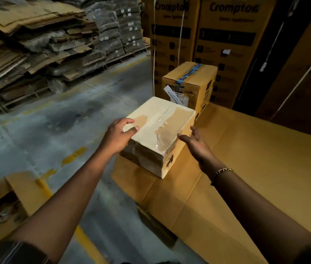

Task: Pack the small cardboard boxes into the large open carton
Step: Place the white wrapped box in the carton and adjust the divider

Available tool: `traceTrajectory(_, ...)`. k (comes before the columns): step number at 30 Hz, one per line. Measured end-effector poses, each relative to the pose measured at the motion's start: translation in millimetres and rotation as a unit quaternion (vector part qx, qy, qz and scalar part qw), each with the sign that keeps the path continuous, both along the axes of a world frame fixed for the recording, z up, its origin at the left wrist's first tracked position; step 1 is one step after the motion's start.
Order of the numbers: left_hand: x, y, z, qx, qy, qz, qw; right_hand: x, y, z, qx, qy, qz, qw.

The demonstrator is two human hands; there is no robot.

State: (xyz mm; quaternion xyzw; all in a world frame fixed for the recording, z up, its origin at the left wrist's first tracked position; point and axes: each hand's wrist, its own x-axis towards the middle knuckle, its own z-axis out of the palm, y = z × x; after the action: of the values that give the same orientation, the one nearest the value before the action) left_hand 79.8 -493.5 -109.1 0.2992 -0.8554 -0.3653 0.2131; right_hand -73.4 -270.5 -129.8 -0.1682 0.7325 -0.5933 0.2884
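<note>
A pale, taped small cardboard box [158,128] sits on a flat sheet of brown cardboard [236,168] in the middle of the head view. My left hand [117,135] rests against the box's near left corner, thumb on its top and fingers curled at the edge. My right hand [196,141] hovers open just beside the box's right side, fingers spread, apart from it. Behind stands a second brown box [190,82] sealed with blue tape. An open carton [2,202] shows at the lower left edge, with dark contents inside.
Tall printed cartons [204,39] rise behind the boxes. Stacks of flattened cardboard [33,46] on pallets fill the left. A grey concrete floor [46,130] with worn yellow lines lies between. A dark board [303,82] leans at the right.
</note>
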Motion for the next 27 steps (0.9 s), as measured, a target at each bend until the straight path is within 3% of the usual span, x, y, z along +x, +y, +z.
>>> traceTrajectory(4,-32.1,-32.9,-8.4,-0.06,-0.056,-0.027,0.996,-1.7,-33.5,-6.7,0.006,0.0,-0.048,0.999)
traceTrajectory(10,-59.4,-101.2,-23.5,-0.062,-0.124,-0.035,0.99,10.7,-63.2,-20.6,0.015,-0.028,-0.145,0.989)
traceTrajectory(13,-72.6,-132.6,-34.1,0.018,-0.166,-0.055,0.984,20.8,-71.6,-27.4,0.016,-0.055,-0.177,0.983)
traceTrajectory(15,-80.2,-143.8,-42.4,0.139,-0.175,-0.067,0.972,26.3,-79.0,-30.4,0.025,-0.087,-0.19,0.978)
traceTrajectory(19,-78.9,-142.9,-59.3,0.41,-0.156,-0.135,0.889,38.3,-90.3,-39.3,0.079,-0.185,-0.186,0.962)
traceTrajectory(21,-76.9,-140.2,-62.8,0.439,-0.155,-0.147,0.873,45.2,-92.2,-37.8,0.062,-0.232,-0.191,0.952)
traceTrajectory(27,-85.5,-97.2,-46.7,0.441,-0.095,-0.156,0.879,48.1,-61.6,-25.0,-0.006,-0.261,-0.253,0.931)
